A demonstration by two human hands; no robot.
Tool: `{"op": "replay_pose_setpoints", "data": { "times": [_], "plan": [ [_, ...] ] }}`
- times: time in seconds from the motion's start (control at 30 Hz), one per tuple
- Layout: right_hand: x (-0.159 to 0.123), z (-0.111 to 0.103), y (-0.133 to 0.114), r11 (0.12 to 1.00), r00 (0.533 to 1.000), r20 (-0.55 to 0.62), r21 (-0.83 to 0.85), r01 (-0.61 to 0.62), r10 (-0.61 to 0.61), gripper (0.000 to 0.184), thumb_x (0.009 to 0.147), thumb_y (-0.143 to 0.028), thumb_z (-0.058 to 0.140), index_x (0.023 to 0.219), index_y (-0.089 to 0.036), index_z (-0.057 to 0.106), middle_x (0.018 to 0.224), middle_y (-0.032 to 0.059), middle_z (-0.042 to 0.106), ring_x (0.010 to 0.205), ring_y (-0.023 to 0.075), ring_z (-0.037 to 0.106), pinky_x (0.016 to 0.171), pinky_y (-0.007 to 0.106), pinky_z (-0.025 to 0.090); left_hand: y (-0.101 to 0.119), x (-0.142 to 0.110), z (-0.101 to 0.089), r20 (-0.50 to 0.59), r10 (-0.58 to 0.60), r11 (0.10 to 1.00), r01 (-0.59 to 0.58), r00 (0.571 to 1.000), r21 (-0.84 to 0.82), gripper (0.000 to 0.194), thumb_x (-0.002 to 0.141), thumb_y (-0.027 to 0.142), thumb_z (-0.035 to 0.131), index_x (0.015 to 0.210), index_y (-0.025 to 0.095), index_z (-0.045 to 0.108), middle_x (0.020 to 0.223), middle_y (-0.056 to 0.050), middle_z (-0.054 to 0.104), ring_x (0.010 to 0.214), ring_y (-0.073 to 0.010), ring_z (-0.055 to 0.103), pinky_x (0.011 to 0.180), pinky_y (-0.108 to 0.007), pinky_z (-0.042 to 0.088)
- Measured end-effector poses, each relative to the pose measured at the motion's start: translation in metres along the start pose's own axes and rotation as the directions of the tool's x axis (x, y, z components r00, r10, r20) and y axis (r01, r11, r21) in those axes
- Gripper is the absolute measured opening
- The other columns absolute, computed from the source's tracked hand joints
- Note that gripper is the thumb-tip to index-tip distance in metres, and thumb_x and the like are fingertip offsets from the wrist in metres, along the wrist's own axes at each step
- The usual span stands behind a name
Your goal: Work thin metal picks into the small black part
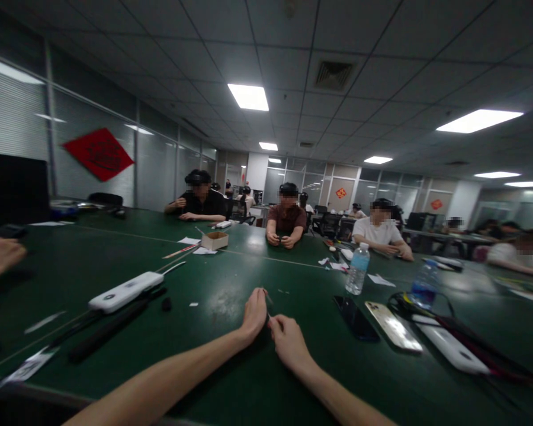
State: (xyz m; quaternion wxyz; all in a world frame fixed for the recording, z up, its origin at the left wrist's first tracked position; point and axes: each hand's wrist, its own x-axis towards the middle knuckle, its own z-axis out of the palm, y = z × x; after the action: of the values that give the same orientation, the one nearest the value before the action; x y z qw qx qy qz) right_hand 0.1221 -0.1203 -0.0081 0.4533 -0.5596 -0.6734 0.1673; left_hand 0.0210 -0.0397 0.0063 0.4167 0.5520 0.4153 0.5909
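Observation:
My left hand is over the green tabletop in front of me, its fingers closed and pointing away from me. Just to its right and slightly nearer, my right hand pinches with thumb and forefinger. A thin, pale, stick-like thing runs between the two sets of fingertips. It is blurred, and its kind does not show. The right fingertips are at its near end, while the far end lies by the left fingertips. What the left fingers grip is hidden behind the hand.
Left on the green table lie a white power strip and a black rod. To the right are a dark phone, a gold phone, and water bottles. An open cardboard box stands farther back. Another person's hand is at far left.

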Motion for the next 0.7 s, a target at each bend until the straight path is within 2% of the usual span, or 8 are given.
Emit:
{"op": "replay_pose_setpoints", "data": {
  "times": [0.1, 0.2, 0.3, 0.37, 0.43, 0.57, 0.7],
  "plan": [
    [0.004, -0.001, 0.005, 1.000, 0.999, -0.040, 0.011, -0.002, 0.003, 0.035, 0.089, -0.040, 0.036, 0.077, -0.020, 0.061, 0.064, 0.0037, 0.061, 0.050, 0.0128, 0.053, 0.042, 0.021, 0.032, -0.001, -0.003, 0.001, 0.009, 0.017, 0.998, -0.018, 1.000, 0.066, 0.019, 0.085, 0.033, 0.038, 0.078, 0.022, 0.052, 0.074, -0.002, 0.054, 0.075, -0.0174, 0.049, 0.065, -0.025, 0.033],
    [0.012, -0.011, 0.015, 0.998, 0.994, -0.108, 0.055, -0.028, 0.034, 0.039, 0.089, -0.044, 0.033, 0.080, -0.019, 0.061, 0.055, 0.0022, 0.056, 0.041, 0.0114, 0.047, 0.038, 0.021, 0.029, -0.004, -0.007, 0.001, 0.079, 0.041, 0.998, -0.046, 0.996, 0.054, 0.020, 0.084, 0.036, 0.039, 0.081, 0.022, 0.053, 0.075, -0.002, 0.054, 0.073, -0.0162, 0.050, 0.062, -0.024, 0.034],
    [0.019, -0.023, 0.026, 0.988, 0.986, -0.131, 0.127, -0.088, 0.105, 0.043, 0.089, -0.048, 0.030, 0.085, -0.017, 0.060, 0.054, 0.0004, 0.054, 0.036, 0.0099, 0.043, 0.036, 0.020, 0.027, -0.009, -0.008, 0.000, 0.215, -0.079, 0.992, 0.097, 0.974, -0.077, 0.027, 0.083, 0.044, 0.039, 0.092, 0.022, 0.053, 0.057, 0.003, 0.044, 0.050, -0.0126, 0.042, 0.048, -0.022, 0.029],
    [0.021, -0.030, 0.028, 0.982, 0.983, -0.117, 0.144, -0.123, 0.140, 0.044, 0.089, -0.048, 0.029, 0.088, -0.016, 0.059, 0.056, -0.0003, 0.054, 0.037, 0.0093, 0.043, 0.036, 0.020, 0.027, -0.014, -0.005, 0.000, 0.307, -0.169, 0.957, 0.231, 0.937, -0.177, 0.034, 0.082, 0.049, 0.038, 0.098, 0.022, 0.051, 0.047, 0.007, 0.033, 0.038, -0.0095, 0.029, 0.041, -0.021, 0.021],
    [0.022, -0.037, 0.026, 0.988, 0.989, -0.090, 0.107, -0.110, 0.120, 0.043, 0.089, -0.048, 0.031, 0.089, -0.016, 0.060, 0.057, -0.0007, 0.054, 0.039, 0.0094, 0.045, 0.038, 0.019, 0.028, -0.019, 0.000, -0.002, 0.387, -0.208, 0.910, 0.323, 0.899, -0.261, 0.037, 0.081, 0.052, 0.038, 0.101, 0.022, 0.049, 0.045, 0.009, 0.028, 0.035, -0.0073, 0.021, 0.039, -0.019, 0.016],
    [0.021, -0.054, 0.012, 0.995, 0.996, -0.055, -0.082, 0.062, -0.067, 0.034, 0.089, -0.042, 0.038, 0.083, -0.020, 0.063, 0.064, -0.0001, 0.059, 0.056, 0.0124, 0.053, 0.050, 0.021, 0.035, -0.021, 0.008, -0.008, 0.535, -0.227, 0.819, 0.457, 0.814, -0.347, 0.040, 0.080, 0.053, 0.041, 0.102, 0.020, 0.049, 0.045, 0.011, 0.022, 0.034, -0.0057, 0.018, 0.038, -0.019, 0.015],
    [0.018, -0.064, 0.004, 0.965, 0.982, 0.025, -0.180, 0.191, -0.190, 0.029, 0.090, -0.033, 0.037, 0.092, -0.023, 0.063, 0.075, 0.0006, 0.063, 0.068, 0.0142, 0.057, 0.063, 0.023, 0.039, -0.018, 0.012, -0.015, 0.636, -0.243, 0.752, 0.557, 0.732, -0.353, 0.042, 0.079, 0.054, 0.045, 0.101, 0.019, 0.050, 0.045, 0.012, 0.016, 0.035, -0.0052, 0.015, 0.039, -0.019, 0.015]
  ]
}}
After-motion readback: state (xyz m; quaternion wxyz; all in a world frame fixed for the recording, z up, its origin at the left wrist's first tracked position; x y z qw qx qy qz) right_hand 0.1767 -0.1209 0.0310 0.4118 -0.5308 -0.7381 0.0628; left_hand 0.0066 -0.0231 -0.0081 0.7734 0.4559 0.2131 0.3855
